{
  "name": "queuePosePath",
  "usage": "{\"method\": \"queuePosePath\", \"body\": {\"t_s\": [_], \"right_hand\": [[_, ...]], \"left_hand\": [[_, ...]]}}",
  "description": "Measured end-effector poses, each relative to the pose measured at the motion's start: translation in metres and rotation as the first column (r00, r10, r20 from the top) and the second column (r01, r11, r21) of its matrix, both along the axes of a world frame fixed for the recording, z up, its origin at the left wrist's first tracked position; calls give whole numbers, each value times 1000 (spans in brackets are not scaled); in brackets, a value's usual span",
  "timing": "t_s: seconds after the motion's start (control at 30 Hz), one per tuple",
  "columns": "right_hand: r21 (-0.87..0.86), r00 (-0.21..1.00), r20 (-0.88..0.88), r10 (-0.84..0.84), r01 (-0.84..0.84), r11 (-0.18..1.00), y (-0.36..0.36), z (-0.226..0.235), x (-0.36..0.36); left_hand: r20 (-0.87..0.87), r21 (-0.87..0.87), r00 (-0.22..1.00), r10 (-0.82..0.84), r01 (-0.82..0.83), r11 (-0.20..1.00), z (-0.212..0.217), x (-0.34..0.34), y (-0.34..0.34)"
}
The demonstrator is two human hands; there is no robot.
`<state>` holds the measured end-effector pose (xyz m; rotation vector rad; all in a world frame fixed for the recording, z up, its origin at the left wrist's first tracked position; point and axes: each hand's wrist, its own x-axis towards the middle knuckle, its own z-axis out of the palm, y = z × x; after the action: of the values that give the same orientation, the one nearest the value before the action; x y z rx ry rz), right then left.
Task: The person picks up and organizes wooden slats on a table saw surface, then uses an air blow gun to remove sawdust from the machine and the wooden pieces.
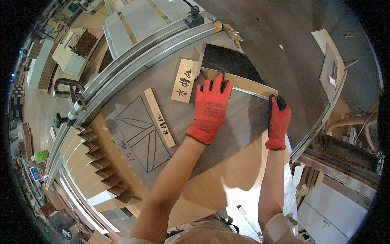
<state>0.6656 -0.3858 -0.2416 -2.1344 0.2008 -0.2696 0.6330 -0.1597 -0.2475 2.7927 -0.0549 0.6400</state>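
My left hand [211, 106], in a red glove with black fingertips, lies palm down with its fingers slightly apart over a light wooden strip [250, 83]. At the right end of this strip, my gloved right hand [279, 122] has its thumb and fingers closed around the end; their tips are partly hidden. A thin pale edge [252, 93] runs along the near side of the strip, and a black panel [231, 61] lies beyond it. Under my left hand spreads a grey wood-grain board [191, 150] with a black line drawing on its left part.
Two pale wood pieces with handwriting, one wide [183, 81] and one narrow [159, 118], lie on the board. A metal rail [138, 69] with a clamp handle [67, 87] curves along the left. Stacked panels [87, 162] stand at lower left. Another board [331, 67] lies far right.
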Motion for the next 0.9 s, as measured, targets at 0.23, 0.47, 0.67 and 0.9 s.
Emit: {"method": "queuePosePath", "body": {"t_s": [0.23,0.47,0.67,0.9], "right_hand": [[-196,998,-48,45,-53,979,1,11,1],[78,980,-156,126,-115,990,-17,20,-2],[107,980,-99,175,-165,981,-18,22,1],[-28,931,-173,321,-331,943,-30,37,1]], "left_hand": [[-14,-47,999,-40,39,998,11,1,3],[-261,228,957,-124,186,956,54,25,0],[-217,217,968,-123,171,961,45,18,11],[-181,209,979,-99,137,968,40,22,13]]}}
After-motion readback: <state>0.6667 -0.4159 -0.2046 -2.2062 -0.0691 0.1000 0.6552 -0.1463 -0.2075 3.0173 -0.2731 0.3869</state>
